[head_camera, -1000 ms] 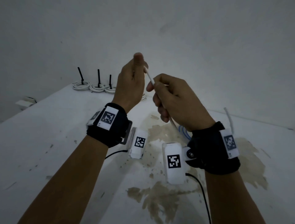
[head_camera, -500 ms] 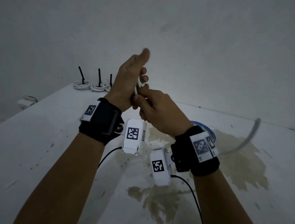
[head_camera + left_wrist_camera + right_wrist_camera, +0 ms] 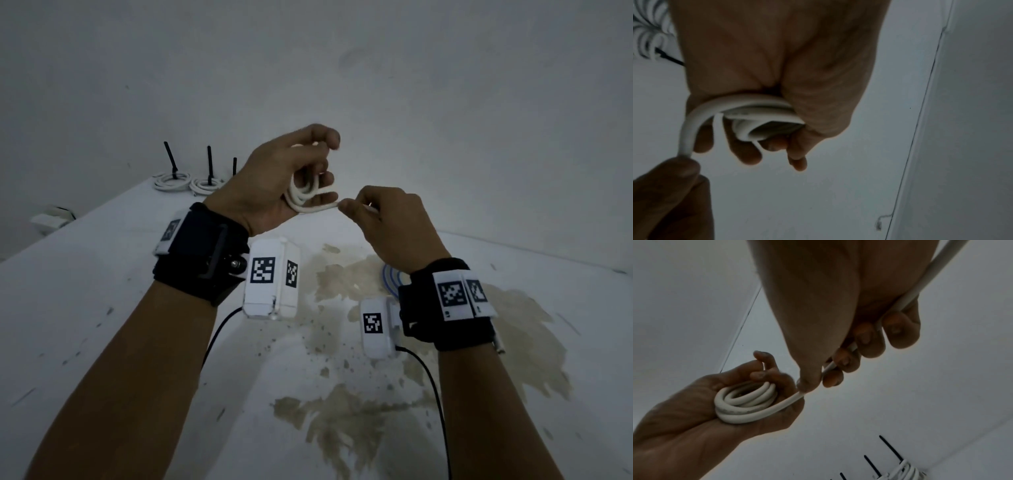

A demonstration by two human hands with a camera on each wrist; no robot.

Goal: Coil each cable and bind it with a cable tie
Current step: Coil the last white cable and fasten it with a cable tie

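A white cable point(image 3: 305, 197) is wound in several loops in the palm of my left hand point(image 3: 284, 178), held above the white table point(image 3: 85, 274). The left fingers curl loosely round the coil point(image 3: 745, 402), which also shows from behind in the left wrist view point(image 3: 764, 116). My right hand point(image 3: 383, 219) sits just right of it and pinches the cable's free run point(image 3: 906, 300) between thumb and fingers. The run passes through that fist and out past the wrist.
Bound white coils point(image 3: 171, 180) with black cable ties point(image 3: 170, 158) sticking up sit at the table's far left, against the wall; they appear again in the right wrist view point(image 3: 904, 472). A blue cable coil point(image 3: 390, 279) lies on the stained tabletop behind my right wrist.
The hands have drawn apart from a close clasp. My left palm has turned up and now shows the coil, and the right hand has slid rightwards along the cable.
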